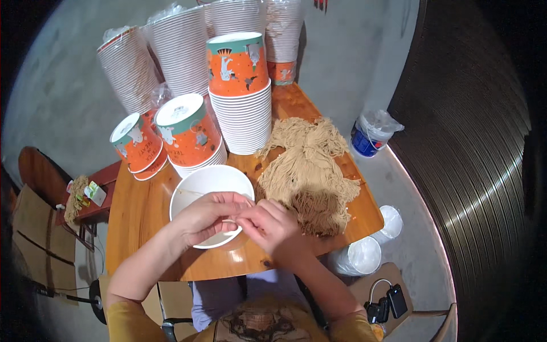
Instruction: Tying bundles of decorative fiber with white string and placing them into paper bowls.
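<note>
Over a white paper tub (213, 178), my two hands meet, fingertips pinched together. A thin tan strand of yarn shows against the tub's inner wall and runs toward my left hand (208, 216); its fingers are closed with the thumb on top. My right hand (270, 226) pinches at the same spot, so most of the strand between them is hidden. Just right of the tub lies a big heap of tan yarn (310, 157), its near part in the shadow of my right arm.
Orange and green paper tubs stand upside down in stacks (239, 114) behind the white tub. Wrapped white stacks (179, 51) rise at the back. Lined white bins (364, 256) and a blue bucket (364, 142) sit on the floor beyond the wooden table's (137, 228) right edge.
</note>
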Action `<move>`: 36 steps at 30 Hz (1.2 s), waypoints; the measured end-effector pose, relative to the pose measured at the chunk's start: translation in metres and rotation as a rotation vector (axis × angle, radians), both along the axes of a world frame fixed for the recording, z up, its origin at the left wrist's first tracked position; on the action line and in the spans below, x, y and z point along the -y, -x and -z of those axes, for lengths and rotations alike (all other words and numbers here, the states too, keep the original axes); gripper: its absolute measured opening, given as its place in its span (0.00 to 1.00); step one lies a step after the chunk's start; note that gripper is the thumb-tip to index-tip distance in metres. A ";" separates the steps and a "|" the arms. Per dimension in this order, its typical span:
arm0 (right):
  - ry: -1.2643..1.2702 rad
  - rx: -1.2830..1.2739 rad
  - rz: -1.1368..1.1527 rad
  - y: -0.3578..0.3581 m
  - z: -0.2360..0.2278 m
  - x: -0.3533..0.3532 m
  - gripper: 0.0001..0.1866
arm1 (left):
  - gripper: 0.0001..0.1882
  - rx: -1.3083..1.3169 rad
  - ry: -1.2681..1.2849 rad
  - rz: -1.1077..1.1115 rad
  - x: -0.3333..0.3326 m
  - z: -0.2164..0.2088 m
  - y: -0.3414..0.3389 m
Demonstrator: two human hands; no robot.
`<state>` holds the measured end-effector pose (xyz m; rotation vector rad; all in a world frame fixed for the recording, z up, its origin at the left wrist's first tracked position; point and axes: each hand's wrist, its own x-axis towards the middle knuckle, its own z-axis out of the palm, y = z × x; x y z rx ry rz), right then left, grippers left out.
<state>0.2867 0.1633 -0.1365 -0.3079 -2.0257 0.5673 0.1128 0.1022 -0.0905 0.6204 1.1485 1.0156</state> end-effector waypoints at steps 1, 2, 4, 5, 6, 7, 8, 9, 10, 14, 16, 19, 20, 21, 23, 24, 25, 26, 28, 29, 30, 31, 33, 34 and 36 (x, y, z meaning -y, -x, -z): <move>0.031 0.004 -0.017 0.001 -0.001 -0.002 0.07 | 0.09 0.003 0.008 -0.002 -0.001 -0.003 0.000; 0.005 -0.008 -0.057 -0.001 -0.001 -0.007 0.06 | 0.09 0.021 -0.001 0.002 -0.001 -0.006 0.000; 0.185 -0.044 -0.096 -0.005 0.006 -0.007 0.04 | 0.11 0.012 -0.026 -0.005 0.001 -0.006 0.002; 0.478 -0.029 -0.093 -0.010 0.004 -0.006 0.05 | 0.11 0.013 -0.027 -0.002 0.000 -0.005 0.001; 0.476 -0.030 -0.089 -0.012 0.005 -0.008 0.05 | 0.11 -0.036 -0.080 0.006 0.001 -0.004 0.000; 0.444 -0.023 -0.069 -0.014 0.007 -0.011 0.05 | 0.11 -0.085 -0.135 0.015 0.002 -0.003 -0.002; 0.406 -0.020 -0.051 -0.013 0.008 -0.017 0.06 | 0.12 -0.183 -0.183 0.017 0.004 -0.002 -0.005; 0.395 -0.026 -0.048 -0.012 0.009 -0.019 0.06 | 0.13 -0.259 -0.238 0.009 0.005 0.001 -0.007; 0.451 -0.011 -0.053 -0.011 0.011 -0.020 0.07 | 0.13 -0.335 -0.293 0.001 0.005 0.003 -0.008; 0.382 0.002 -0.080 -0.012 0.000 -0.009 0.07 | 0.16 -0.449 -0.397 0.008 0.014 -0.006 -0.020; 0.384 0.070 -0.089 -0.013 -0.008 -0.006 0.06 | 0.16 -0.492 -0.406 -0.004 0.015 -0.004 -0.020; 0.371 0.084 -0.073 -0.009 -0.007 -0.005 0.05 | 0.17 -0.569 -0.429 0.000 0.016 -0.003 -0.021; 0.357 0.031 -0.057 -0.007 -0.005 -0.006 0.04 | 0.17 -0.605 -0.441 0.005 0.015 -0.002 -0.021; 0.359 0.032 -0.058 -0.006 -0.003 -0.006 0.04 | 0.17 -0.604 -0.439 0.005 0.016 -0.003 -0.022; 0.353 0.009 -0.044 -0.004 -0.001 -0.006 0.04 | 0.17 -0.777 -0.464 0.046 0.019 -0.005 -0.026; 0.354 0.010 -0.046 -0.003 0.000 -0.007 0.04 | 0.17 -0.776 -0.462 0.044 0.018 -0.005 -0.026; 0.320 -0.002 -0.039 -0.003 0.001 -0.008 0.04 | 0.15 -0.790 -0.449 0.032 0.016 -0.005 -0.025; 0.286 -0.014 -0.032 -0.003 0.002 -0.007 0.04 | 0.13 -0.803 -0.434 0.020 0.016 -0.003 -0.025; 0.257 -0.026 -0.021 -0.002 0.004 -0.005 0.05 | 0.10 -0.845 -0.417 0.016 0.016 0.001 -0.024; 0.220 -0.041 -0.002 -0.002 0.003 -0.007 0.05 | 0.07 -0.889 -0.410 0.018 0.013 0.001 -0.023; 0.215 -0.042 0.003 -0.001 0.005 -0.008 0.05 | 0.07 -0.889 -0.417 0.020 0.012 0.001 -0.024; 0.181 -0.050 0.020 -0.001 0.007 -0.007 0.05 | 0.06 -0.946 -0.421 0.005 0.012 0.001 -0.026; 0.148 -0.059 0.024 0.000 0.007 -0.006 0.05 | 0.05 -1.028 -0.434 -0.030 0.017 0.001 -0.028; 0.142 -0.068 0.025 0.001 0.005 -0.006 0.05 | 0.05 -1.030 -0.434 -0.035 0.017 -0.001 -0.026; 0.136 -0.071 0.027 0.001 0.005 -0.005 0.05 | 0.06 -0.978 -0.395 0.015 0.017 -0.005 -0.023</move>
